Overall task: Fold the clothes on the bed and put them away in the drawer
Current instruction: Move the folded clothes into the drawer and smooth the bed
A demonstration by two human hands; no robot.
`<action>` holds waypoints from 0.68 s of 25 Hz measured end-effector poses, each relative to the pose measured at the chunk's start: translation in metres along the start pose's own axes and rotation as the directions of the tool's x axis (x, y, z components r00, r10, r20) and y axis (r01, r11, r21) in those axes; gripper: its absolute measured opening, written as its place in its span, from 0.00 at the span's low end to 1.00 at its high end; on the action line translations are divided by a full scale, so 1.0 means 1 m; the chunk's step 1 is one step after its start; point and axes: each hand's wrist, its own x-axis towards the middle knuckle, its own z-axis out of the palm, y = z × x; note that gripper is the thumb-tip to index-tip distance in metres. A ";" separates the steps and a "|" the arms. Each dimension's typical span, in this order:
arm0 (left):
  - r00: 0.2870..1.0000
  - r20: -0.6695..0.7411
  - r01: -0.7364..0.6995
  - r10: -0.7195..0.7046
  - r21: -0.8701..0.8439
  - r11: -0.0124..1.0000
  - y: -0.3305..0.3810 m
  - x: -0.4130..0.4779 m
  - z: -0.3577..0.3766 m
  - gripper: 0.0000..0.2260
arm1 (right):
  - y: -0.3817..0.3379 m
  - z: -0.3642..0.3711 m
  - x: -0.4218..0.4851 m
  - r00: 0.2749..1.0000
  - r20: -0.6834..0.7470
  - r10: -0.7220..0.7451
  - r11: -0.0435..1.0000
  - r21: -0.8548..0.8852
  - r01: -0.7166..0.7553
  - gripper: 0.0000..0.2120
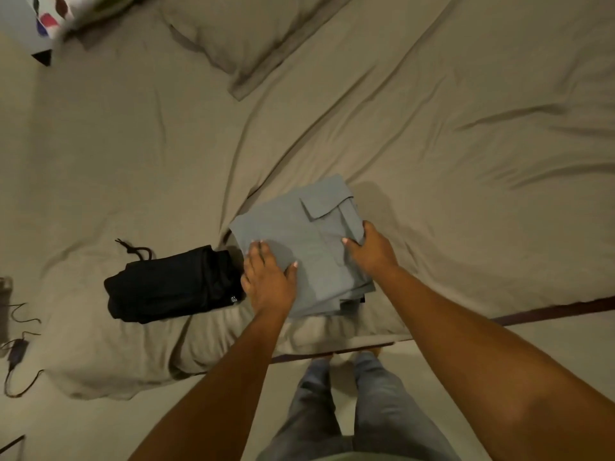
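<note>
The right hand (pixel 371 249) is gripping the grey folded garment (pixel 309 234) by its three o'clock edge, with the thumb lying on top of the cloth and the fingers curling round the edge beside the pocket flap (pixel 324 202). The left hand (pixel 268 277) is lying flat on the garment's seven o'clock corner, fingers straight and spread, pressing the layers down and holding nothing. Both forearms are reaching in from six o'clock.

The garment is sitting in a squared stack near the six o'clock edge of the bed (pixel 432 144), its layers showing slightly uneven at the five o'clock corner. At nine o'clock from it, just beside it, a black folded garment (pixel 166 284) is lying on the sheet, its drawstring (pixel 136 249) trailing out toward eleven o'clock. A pillow (pixel 239 38) in the same beige as the sheet is resting well apart at twelve o'clock, and a patterned cloth (pixel 50 11) is showing at the far eleven o'clock corner.

On the floor at nine o'clock, dark cables (pixel 16 351) are lying in loops. The person's legs (pixel 382 410) in jeans are standing against the bed at six o'clock.
</note>
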 end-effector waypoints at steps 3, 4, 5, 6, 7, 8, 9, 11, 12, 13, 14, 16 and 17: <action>0.954 0.203 0.288 -0.223 -0.400 0.870 -0.025 0.018 0.008 0.51 | 0.011 0.004 0.016 0.986 0.038 0.165 0.985 0.043 -0.166 0.31; 0.938 0.279 0.329 -0.206 -0.525 0.785 -0.031 0.020 0.011 0.50 | 0.017 0.006 0.021 0.977 0.048 0.209 0.976 0.060 -0.211 0.37; 0.924 0.338 0.355 -0.178 -0.583 0.731 -0.035 0.023 0.013 0.46 | 0.019 0.006 0.024 0.965 0.061 0.253 0.963 0.079 -0.258 0.43; 0.910 0.383 0.378 -0.160 -0.608 0.698 -0.037 0.026 0.015 0.44 | 0.024 0.007 0.030 0.953 0.091 0.289 0.947 0.119 -0.298 0.47; 0.896 0.415 0.407 -0.157 -0.627 0.664 -0.039 0.029 0.015 0.42 | 0.024 0.005 0.030 0.944 0.133 0.303 0.930 0.178 -0.323 0.46; 0.879 0.449 0.445 -0.160 -0.649 0.617 -0.039 0.032 0.014 0.42 | 0.025 0.002 0.032 0.933 0.197 0.301 0.907 0.244 -0.344 0.42; 0.856 0.490 0.490 -0.163 -0.670 0.558 -0.042 0.035 0.015 0.42 | 0.025 0.000 0.033 0.918 0.274 0.288 0.881 0.299 -0.366 0.38; 0.825 0.543 0.545 -0.157 -0.691 0.475 -0.048 0.041 0.016 0.43 | 0.028 -0.003 0.034 0.881 0.396 0.260 0.842 0.354 -0.408 0.34; 0.802 0.576 0.578 -0.158 -0.682 0.449 -0.052 0.042 0.017 0.43 | 0.030 -0.005 0.034 0.864 0.444 0.240 0.821 0.381 -0.424 0.31; 0.775 0.612 0.613 -0.155 -0.669 0.420 -0.054 0.043 0.015 0.41 | 0.032 -0.006 0.035 0.846 0.483 0.224 0.803 0.400 -0.441 0.29; 0.750 0.646 0.642 -0.141 -0.660 0.391 -0.054 0.044 0.013 0.40 | 0.033 -0.007 0.034 0.825 0.522 0.216 0.784 0.412 -0.465 0.28; 0.695 0.712 0.695 -0.099 -0.631 0.346 -0.053 0.045 0.008 0.39 | 0.034 -0.007 0.032 0.784 0.584 0.210 0.741 0.427 -0.517 0.27; 0.673 0.736 0.715 -0.072 -0.622 0.318 -0.052 0.045 0.006 0.37 | 0.034 -0.007 0.031 0.771 0.606 0.196 0.716 0.449 -0.534 0.29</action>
